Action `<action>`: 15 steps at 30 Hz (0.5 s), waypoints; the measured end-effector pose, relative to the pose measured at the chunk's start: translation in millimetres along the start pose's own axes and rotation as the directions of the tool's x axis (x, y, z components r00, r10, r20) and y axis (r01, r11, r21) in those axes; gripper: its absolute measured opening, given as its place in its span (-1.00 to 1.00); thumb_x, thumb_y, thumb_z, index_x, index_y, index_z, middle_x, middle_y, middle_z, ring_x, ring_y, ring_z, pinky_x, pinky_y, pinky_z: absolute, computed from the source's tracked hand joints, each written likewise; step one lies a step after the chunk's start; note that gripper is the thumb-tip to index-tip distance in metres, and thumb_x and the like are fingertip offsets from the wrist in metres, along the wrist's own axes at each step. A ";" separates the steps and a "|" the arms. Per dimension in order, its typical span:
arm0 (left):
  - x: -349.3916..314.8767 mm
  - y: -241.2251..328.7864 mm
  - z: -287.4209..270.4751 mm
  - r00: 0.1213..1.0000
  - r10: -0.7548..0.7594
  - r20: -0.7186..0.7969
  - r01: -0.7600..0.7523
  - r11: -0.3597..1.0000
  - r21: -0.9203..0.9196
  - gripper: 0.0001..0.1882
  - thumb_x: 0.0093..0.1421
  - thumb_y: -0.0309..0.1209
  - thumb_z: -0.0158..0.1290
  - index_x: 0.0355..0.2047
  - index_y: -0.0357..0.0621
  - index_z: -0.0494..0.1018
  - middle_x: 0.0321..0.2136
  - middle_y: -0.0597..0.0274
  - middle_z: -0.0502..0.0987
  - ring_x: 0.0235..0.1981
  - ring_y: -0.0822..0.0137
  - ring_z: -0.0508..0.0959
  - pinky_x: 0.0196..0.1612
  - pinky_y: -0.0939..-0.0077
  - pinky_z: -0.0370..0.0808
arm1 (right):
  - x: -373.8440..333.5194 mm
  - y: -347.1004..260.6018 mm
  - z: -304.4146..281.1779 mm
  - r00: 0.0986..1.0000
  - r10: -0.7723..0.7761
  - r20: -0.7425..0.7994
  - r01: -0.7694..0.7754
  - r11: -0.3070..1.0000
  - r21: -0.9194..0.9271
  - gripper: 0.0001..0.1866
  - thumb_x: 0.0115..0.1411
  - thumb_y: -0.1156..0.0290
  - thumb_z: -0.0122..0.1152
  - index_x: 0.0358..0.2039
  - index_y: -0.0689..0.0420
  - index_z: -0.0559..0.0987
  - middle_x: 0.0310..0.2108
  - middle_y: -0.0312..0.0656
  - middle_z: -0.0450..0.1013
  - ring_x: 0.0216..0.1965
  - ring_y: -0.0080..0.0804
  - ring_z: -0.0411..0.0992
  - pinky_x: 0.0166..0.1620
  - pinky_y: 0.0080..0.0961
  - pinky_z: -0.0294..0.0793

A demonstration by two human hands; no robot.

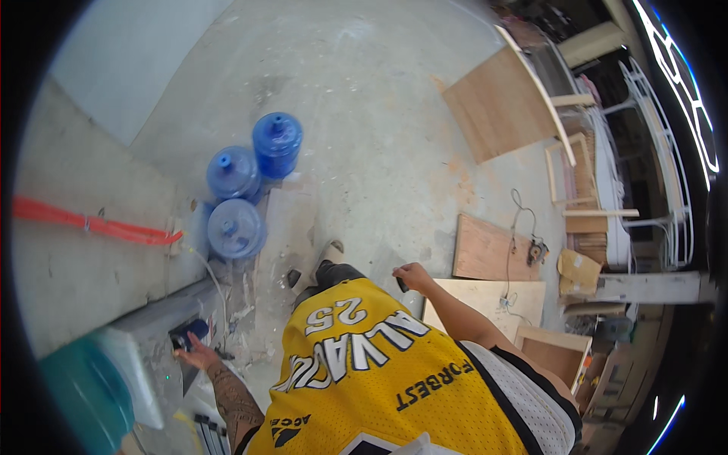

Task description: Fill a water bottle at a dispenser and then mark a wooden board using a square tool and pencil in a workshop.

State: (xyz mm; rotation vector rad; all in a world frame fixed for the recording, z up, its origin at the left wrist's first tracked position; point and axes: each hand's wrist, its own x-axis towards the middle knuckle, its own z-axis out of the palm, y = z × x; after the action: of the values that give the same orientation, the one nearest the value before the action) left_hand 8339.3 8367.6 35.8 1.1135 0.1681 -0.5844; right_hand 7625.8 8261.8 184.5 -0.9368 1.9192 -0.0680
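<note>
At the lower left, my left hand point(199, 354) reaches to a dark blue rounded container point(196, 329), with its fingers curled against the lower side. The container sits at a dark recess in the front of a pale water dispenser point(144, 371), and a teal water jug point(83, 387) is on the dispenser. My right hand point(413, 277) hangs beside my body, closed round a small black object point(401, 284) mostly covered by the fingers. Three blue water jugs, a near one point(236, 227), a middle one point(233, 173) and a far one point(277, 144), stand close together on the floor ahead.
An orange-red strip point(91, 221) runs along the left wall. A wooden panel point(500, 102) leans at the far right. Boards point(493, 246) lie on the floor with a corded power tool point(537, 250). Wooden frames and a white metal rack point(644, 136) crowd the right edge.
</note>
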 end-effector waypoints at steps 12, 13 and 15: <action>-15.2 5.2 7.3 0.998 -0.003 0.062 0.009 0.996 -0.089 -0.05 0.34 0.05 0.14 0.49 -0.07 -0.11 0.43 0.12 0.05 0.20 -0.03 0.39 0.34 0.11 0.41 | -11.6 5.7 -5.0 0.991 0.136 0.019 -0.136 0.990 0.039 -0.64 0.30 0.06 0.24 -0.26 0.10 0.77 -0.68 -0.40 0.35 -0.69 -0.59 0.24 -0.60 -0.51 0.20; -14.2 5.5 2.0 1.000 -0.003 0.028 0.007 0.993 -0.122 -0.06 0.35 0.05 0.14 0.50 -0.02 -0.12 0.43 0.13 0.05 0.18 -0.06 0.42 0.31 0.09 0.44 | -9.0 9.3 -5.9 0.994 0.107 0.027 -0.108 0.994 0.025 -0.64 0.31 0.07 0.23 -0.25 0.11 0.76 -0.68 -0.42 0.34 -0.70 -0.59 0.22 -0.60 -0.53 0.21; -14.8 -0.1 4.9 0.998 -0.020 -0.056 0.012 0.990 -0.140 -0.07 0.35 0.04 0.13 0.51 0.09 -0.14 0.44 0.15 0.05 0.12 -0.12 0.49 0.27 0.06 0.49 | -13.6 -0.1 -8.6 0.987 0.149 0.056 -0.153 0.985 0.074 -0.63 0.34 0.09 0.20 -0.23 0.16 0.74 -0.69 -0.46 0.28 -0.71 -0.63 0.18 -0.63 -0.55 0.18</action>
State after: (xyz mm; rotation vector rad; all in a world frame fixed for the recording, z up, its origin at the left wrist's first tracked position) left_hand 8326.1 8368.6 44.0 0.9946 0.2643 -0.5471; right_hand 7622.4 8267.5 199.2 -0.7320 1.9207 -0.0302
